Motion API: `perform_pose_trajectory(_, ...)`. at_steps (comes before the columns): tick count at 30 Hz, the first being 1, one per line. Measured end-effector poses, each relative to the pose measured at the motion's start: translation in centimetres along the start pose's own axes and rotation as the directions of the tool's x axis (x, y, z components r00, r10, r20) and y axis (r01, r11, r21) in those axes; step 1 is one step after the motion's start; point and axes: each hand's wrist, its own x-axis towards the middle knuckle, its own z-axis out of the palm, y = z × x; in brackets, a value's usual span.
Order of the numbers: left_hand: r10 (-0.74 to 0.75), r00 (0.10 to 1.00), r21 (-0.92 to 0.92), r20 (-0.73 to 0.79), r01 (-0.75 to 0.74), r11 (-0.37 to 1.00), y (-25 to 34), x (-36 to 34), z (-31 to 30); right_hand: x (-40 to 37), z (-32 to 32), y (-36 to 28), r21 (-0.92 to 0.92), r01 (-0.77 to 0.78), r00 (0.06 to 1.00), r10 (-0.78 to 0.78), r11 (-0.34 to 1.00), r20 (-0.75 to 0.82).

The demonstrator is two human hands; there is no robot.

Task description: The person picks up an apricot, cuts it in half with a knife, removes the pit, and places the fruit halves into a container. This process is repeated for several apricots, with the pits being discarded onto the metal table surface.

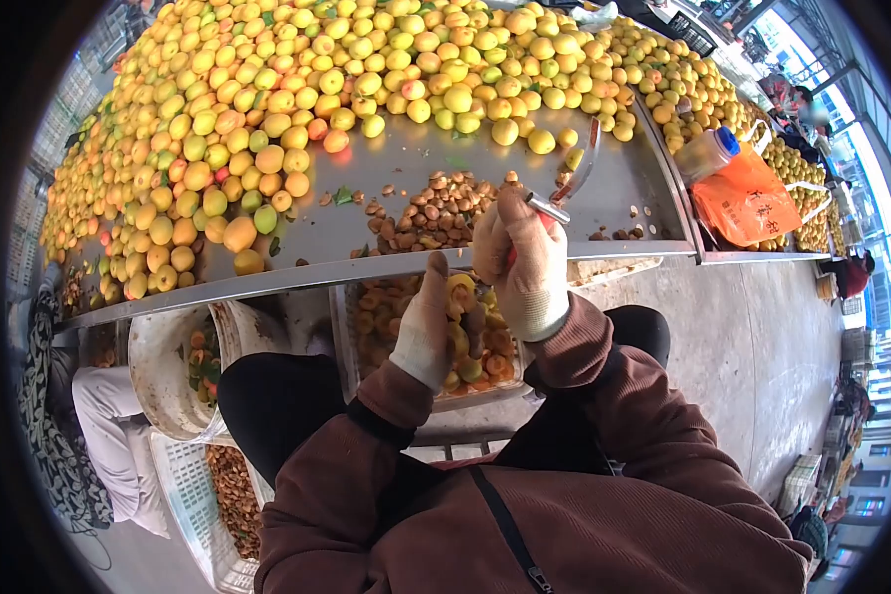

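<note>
My right hand (525,259), in a pale work glove, is closed around a knife with a curved blade (589,163), a metal collar and a bit of red handle showing. A brown pit (511,177) sits at the tip of its thumb. To the left, my gloved left hand (424,322) is open on edge, thumb up, palm toward the right. Bright apricot halves (460,295) show beside its palm, above a crate (345,342) of split apricots below the table edge. Behind the hands, a heap of pits (436,213) lies on the metal table (391,158).
Whole apricots (297,79) are piled across the table. At the right stand an orange bag (745,206) and a blue-lidded container (706,155). A white bucket (158,371) and a white basket (183,490) holding pits are at the lower left, beside another person's leg (119,436).
</note>
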Motion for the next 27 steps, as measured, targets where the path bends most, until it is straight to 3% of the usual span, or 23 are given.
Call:
perform_pose_trajectory(1, -0.004, 1.0, 0.0, 0.002, 0.004, 1.0, -0.2, 0.2, 0.3, 0.0, 0.1, -0.1, -0.002, 0.0, 1.0, 0.0, 1.0, -0.004)
perform_pose_trajectory(3, 0.035, 0.989, 0.041, -0.144, -0.03, 0.999, -0.6, 0.4, 1.2, -0.1, 0.4, -0.2, -0.007, -0.02, 1.0, 0.021, 1.0, 0.023)
perform_pose_trajectory(7, 0.02, 0.985, 0.11, -0.172, -0.001, 0.994, -0.1, 0.2, 1.6, -0.9, 0.2, 0.7, 0.108, -0.061, 0.997, 0.065, 0.992, -0.032)
perform_pose_trajectory(8, 0.03, 0.978, 0.111, -0.205, -0.007, 0.994, -0.2, 0.4, 1.7, -1.1, 0.0, 0.7, -0.091, -0.044, 0.998, 0.04, 0.995, -0.047)
perform_pose_trajectory(9, 0.04, 0.971, 0.113, -0.236, -0.013, 0.994, -0.3, 0.5, 1.6, -1.3, 0.0, 0.9, -0.091, -0.045, 0.998, 0.041, 0.995, -0.045)
perform_pose_trajectory(11, 0.095, 0.981, 0.096, -0.171, -0.08, 0.992, -0.9, 0.8, 0.9, -1.5, 0.1, 1.6, -0.18, 0.119, 0.991, -0.105, 0.977, 0.085)
perform_pose_trajectory(12, 0.15, 0.983, 0.076, -0.107, -0.143, 0.987, -1.1, 0.9, 0.6, -1.5, 0.0, 1.8, -0.305, 0.129, 0.992, -0.12, 0.944, 0.049)
perform_pose_trajectory(13, 0.154, 0.982, 0.075, -0.109, -0.147, 0.986, -1.2, 1.0, 0.4, -1.3, 0.2, 2.1, -0.303, 0.13, 0.991, -0.119, 0.944, 0.054)
perform_pose_trajectory(15, 0.077, 0.996, -0.129, -0.052, -0.084, 0.988, -1.0, 0.8, 0.9, -0.5, 1.4, 2.5, -0.071, 0.141, 0.981, -0.148, 0.988, -0.123)
perform_pose_trajectory(16, 0.076, 0.98, -0.117, -0.182, -0.099, 0.988, -1.0, 1.1, 1.5, -0.2, 1.9, 2.4, 0.032, 0.069, 0.967, -0.059, 0.997, -0.246)
perform_pose_trajectory(19, 0.119, 0.943, -0.12, -0.312, -0.163, 0.979, -0.2, 0.8, 2.9, 1.3, 1.7, 2.5, 0.164, 0.138, 0.976, -0.106, 0.977, -0.19)
perform_pose_trajectory(20, 0.184, 0.913, -0.131, -0.365, -0.246, 0.96, -0.5, 1.3, 3.0, 1.5, 2.2, 1.4, 0.161, 0.088, 0.982, -0.058, 0.983, -0.18)
perform_pose_trajectory(24, 0.29, 0.909, -0.086, -0.297, -0.328, 0.941, -1.9, 1.9, 1.5, 2.0, 2.2, 1.7, 0.274, -0.021, 0.973, 0.083, 0.962, -0.216)
perform_pose_trajectory(25, 0.577, 0.789, 0.251, -0.208, -0.528, 0.812, -3.0, 2.4, 0.4, 2.1, 2.4, 1.8, 0.275, -0.02, 0.972, 0.083, 0.961, -0.22)
perform_pose_trajectory(26, 0.782, 0.623, 0.528, -0.023, -0.657, 0.538, -2.7, 2.1, 0.4, 2.0, 2.6, 2.0, 0.28, -0.018, 0.973, 0.081, 0.96, -0.214)
perform_pose_trajectory(27, 0.779, 0.626, 0.53, -0.023, -0.654, 0.54, -2.1, 2.0, 0.3, 2.0, 2.6, 2.1, 0.284, -0.018, 0.975, 0.08, 0.959, -0.208)
